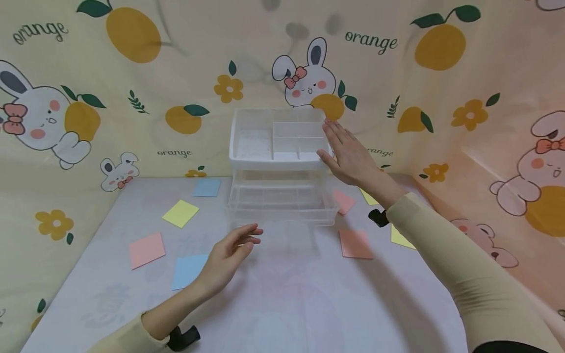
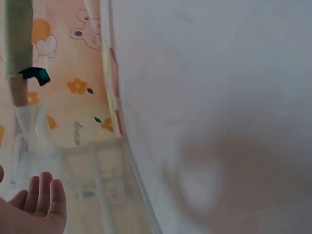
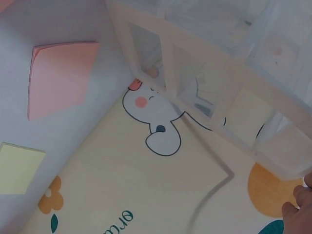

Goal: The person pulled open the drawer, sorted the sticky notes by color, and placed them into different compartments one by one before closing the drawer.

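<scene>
Orange-and-rabbit patterned cloth forms the backdrop (image 1: 190, 78), behind and to the right of a pale counter (image 1: 282, 304). From my remote station I record a translucent storage organizer (image 1: 282, 159) standing at the back of the counter, near the middle and close to the cloth. Its white top tray (image 1: 253, 142) is divided into compartments; below it, a clear lower drawer (image 1: 282, 198) appears to project toward the viewer. Square paper notes (image 1: 147, 251) in pink, yellow and blue lie on both sides.

Findings on the hands: the right hand (image 1: 348, 154) rests against the top tray's right edge, fingers extended, thumb apart toward the front corner; I find no clenching. The left hand (image 1: 227, 257) hovers in front of the organizer and left of centre, fingers relaxed, holding nothing. Whether it touches the drawer, I judge not; a gap shows in the head view.

I judge the step in hand to be adjusting or steadying the organizer. My recommendation is light, even pressure, low on the side wall, with the left hand matching on the opposite side. One-sided pushing at the top could twist or tip the stack, and slick plastic may slide suddenly. The projecting drawer should be watched for snagging.
</scene>
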Demonstrator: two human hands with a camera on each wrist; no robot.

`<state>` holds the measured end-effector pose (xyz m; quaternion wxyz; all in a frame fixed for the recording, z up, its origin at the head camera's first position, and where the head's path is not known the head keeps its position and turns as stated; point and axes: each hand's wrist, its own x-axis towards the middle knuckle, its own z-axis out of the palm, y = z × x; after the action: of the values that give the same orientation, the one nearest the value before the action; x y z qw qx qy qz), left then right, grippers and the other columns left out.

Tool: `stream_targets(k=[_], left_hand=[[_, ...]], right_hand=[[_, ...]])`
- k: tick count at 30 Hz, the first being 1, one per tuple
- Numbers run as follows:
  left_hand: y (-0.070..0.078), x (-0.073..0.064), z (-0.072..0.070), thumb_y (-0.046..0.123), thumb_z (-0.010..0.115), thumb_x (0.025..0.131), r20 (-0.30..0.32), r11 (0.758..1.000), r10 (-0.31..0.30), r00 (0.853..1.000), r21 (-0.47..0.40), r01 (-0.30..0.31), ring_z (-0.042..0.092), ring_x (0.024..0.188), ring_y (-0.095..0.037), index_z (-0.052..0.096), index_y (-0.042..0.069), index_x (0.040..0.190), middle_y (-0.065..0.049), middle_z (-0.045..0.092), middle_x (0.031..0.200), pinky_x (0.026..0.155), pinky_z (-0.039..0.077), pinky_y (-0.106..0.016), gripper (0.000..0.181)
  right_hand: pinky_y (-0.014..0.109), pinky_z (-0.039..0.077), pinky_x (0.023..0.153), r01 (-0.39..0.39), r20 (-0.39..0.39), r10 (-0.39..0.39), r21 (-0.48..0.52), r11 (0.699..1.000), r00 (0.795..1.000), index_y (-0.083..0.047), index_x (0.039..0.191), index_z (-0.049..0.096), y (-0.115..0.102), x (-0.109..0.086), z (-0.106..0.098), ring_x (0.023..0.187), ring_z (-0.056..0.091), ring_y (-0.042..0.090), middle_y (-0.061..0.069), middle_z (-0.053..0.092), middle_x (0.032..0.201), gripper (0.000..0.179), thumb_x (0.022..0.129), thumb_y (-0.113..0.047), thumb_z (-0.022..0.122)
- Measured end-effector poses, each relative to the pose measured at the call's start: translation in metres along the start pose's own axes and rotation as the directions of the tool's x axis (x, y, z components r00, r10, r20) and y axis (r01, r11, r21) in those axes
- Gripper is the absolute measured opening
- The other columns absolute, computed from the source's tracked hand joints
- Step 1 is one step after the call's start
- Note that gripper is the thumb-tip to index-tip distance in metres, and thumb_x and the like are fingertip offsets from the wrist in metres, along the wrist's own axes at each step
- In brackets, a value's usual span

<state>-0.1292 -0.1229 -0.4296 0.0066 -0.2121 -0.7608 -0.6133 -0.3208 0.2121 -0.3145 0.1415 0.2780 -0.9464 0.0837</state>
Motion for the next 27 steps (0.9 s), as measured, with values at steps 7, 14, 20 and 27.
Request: stream_targets(k=[7, 14, 20, 27], left_hand=[[-0.015, -0.018, -0.025, 0.009, 0.058, 0.106, -0.062, 0.987, 0.037, 0.997, 0.16, -0.027, 0.065, 0.12, -0.022, 0.054, 0.012, 0.149, -0.007, 0.064, 0.139, 0.098, 0.052, -0.028, 0.043], [-0.024, -0.034, -0.055, 0.003, 0.061, 0.103, -0.143, 0.964, 0.039, 0.989, 0.267, 0.0, 0.065, 0.114, -0.018, 0.057, 0.012, 0.146, -0.001, 0.065, 0.134, 0.092, 0.052, -0.021, 0.044], [-0.038, -0.044, -0.08, -0.002, 0.071, 0.094, -0.059, 0.807, 0.232, 0.971, 0.569, -0.159, 0.065, 0.108, -0.019, 0.059, 0.01, 0.142, 0.001, 0.065, 0.132, 0.084, 0.056, -0.03, 0.051], [-0.053, -0.046, -0.11, 0.011, 0.08, 0.084, 0.143, 0.52, 0.315, 0.938, 0.801, -0.297, 0.068, 0.107, -0.024, 0.065, 0.003, 0.132, -0.004, 0.068, 0.123, 0.083, 0.06, -0.045, 0.051]], right_hand=[[0.045, 0.005, 0.131, -0.002, 0.003, 0.002, 0.011, 1.0, 1.0, -0.001, 0.166, 0.01, 0.001, -0.002, 0.0, 0.161, 0.005, 0.032, 0.013, 0.007, 0.175, 0.077, 0.111, -0.049, 0.035], [0.045, 0.005, 0.131, -0.003, 0.003, 0.003, 0.005, 1.0, 1.0, -0.004, 0.167, 0.009, 0.0, -0.001, 0.001, 0.161, 0.004, 0.031, 0.011, 0.006, 0.175, 0.079, 0.11, -0.053, 0.034], [0.045, 0.005, 0.131, 0.006, -0.003, -0.006, 0.007, 1.0, 1.0, -0.002, 0.166, 0.01, 0.001, -0.001, 0.001, 0.161, 0.004, 0.031, 0.011, 0.006, 0.175, 0.079, 0.111, -0.053, 0.034], [0.046, 0.007, 0.131, 0.001, -0.005, -0.001, 0.014, 1.0, 1.0, -0.003, 0.166, 0.01, 0.0, -0.002, 0.001, 0.161, 0.005, 0.031, 0.011, 0.006, 0.175, 0.079, 0.11, -0.053, 0.035]])
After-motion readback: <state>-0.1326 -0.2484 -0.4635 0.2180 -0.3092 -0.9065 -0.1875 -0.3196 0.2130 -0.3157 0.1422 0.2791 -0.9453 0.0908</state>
